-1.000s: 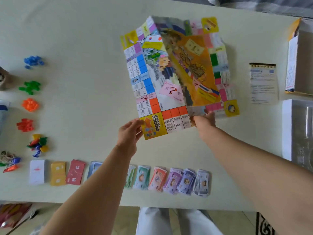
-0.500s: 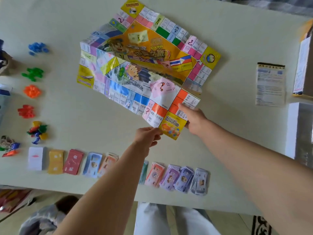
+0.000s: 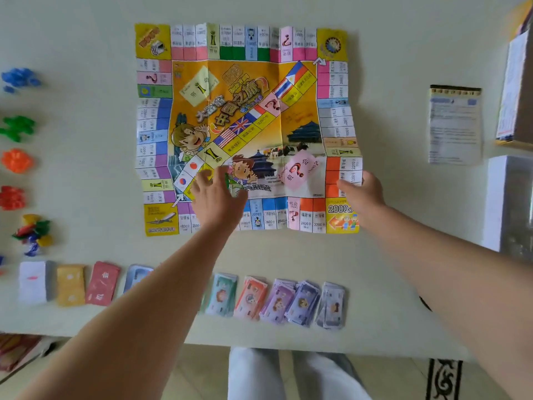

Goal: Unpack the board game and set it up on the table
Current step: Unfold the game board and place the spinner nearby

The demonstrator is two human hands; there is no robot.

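On the pale table (image 3: 86,197) the creased paper game board (image 3: 245,82) lay flat, square with the near edge, its yellow "2000" corner nearest, on the right. The left hand (image 3: 216,200) pressed it with spread fingers, while the right hand (image 3: 362,194) pinched its right edge.

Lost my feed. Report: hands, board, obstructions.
Left hand open, flat on board. Right hand at board's right edge, grip unclear. Board unfolded on table. Money stacks lie clear of it.

Likely a home, board game (image 3: 245,125) on pale table (image 3: 86,197), tiled floor (image 3: 202,370), patterned rug (image 3: 444,379)
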